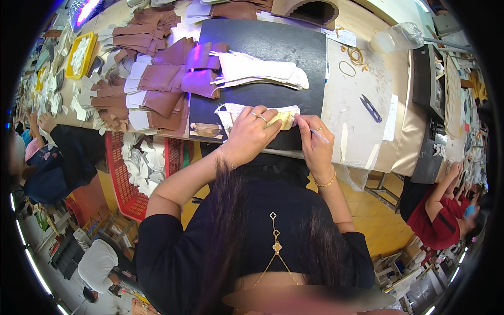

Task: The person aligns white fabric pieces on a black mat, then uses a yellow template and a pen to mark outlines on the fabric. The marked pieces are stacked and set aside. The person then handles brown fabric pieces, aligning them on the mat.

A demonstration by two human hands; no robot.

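Observation:
On a black work board [262, 39], a flat white piece of fabric [227, 116] with a yellowish end lies right in front of me. My left hand [250, 131] rests across it and holds it down, hiding its middle. My right hand [317, 146] pinches a slim, pale pen-like stick [320, 136] at the piece's right end; the fingers cover its tip. A stack of similar white fabric pieces [265, 72] with loose threads lies farther back on the board. Brown leather-like pieces [199, 84] overlap the board's left side.
More brown and white pieces [149, 84] spread to the left. Thread snips [370, 108] and coiled cord [355, 56] lie at right on the table. A red basket [123, 176] of white scraps stands left below the table. Co-workers sit on both sides; one wears a red top [433, 220].

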